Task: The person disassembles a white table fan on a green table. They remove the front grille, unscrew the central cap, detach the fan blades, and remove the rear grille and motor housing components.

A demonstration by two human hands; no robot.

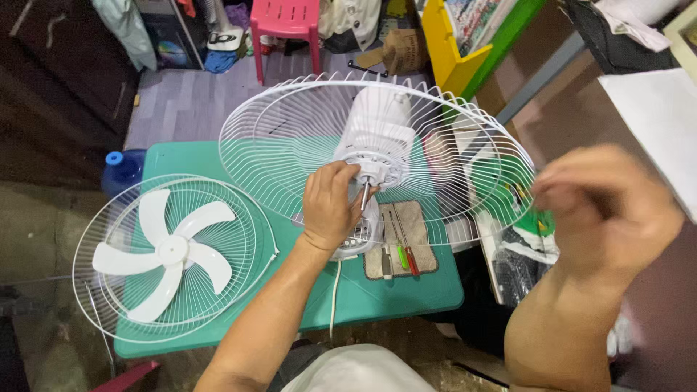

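Two hands: both in view, well apart from each other.
Left hand (330, 207): curled at the fan's hub, fingers closed around the base of the motor shaft (365, 197); wrist over the tabletop.
Right hand (606, 210): raised near the camera at the right, blurred — fingers drawn together, cannot tell whether anything sits in them.
Fan motor (377, 134): white housing, upright behind the rear grille, shaft pointing toward the viewer.
Rear grille (290, 134): white wire guard mounted round the motor, tilted, standing over the far half of the tabletop, rim reaching past the right edge.
Front grille (98, 290): second wire guard, lying flat at the left, overhanging the tabletop's near-left corner.
Blade (170, 254): white, four-lobed, lying inside the front grille, well apart from the motor.
Tabletop (406, 290): green, low, square.
Cloth (428, 239): grey-brown, spread just right of the left hand, partly under the rear grille.
Screwdrivers (403, 255): a few small ones on the cloth — one green-handled, one red-handled.
Cord (335, 290): white, running down from the fan's base off the near edge.
Surroundings: pink stool (284, 22) on the floor beyond, blue bottle (122, 168) at the far-left corner.
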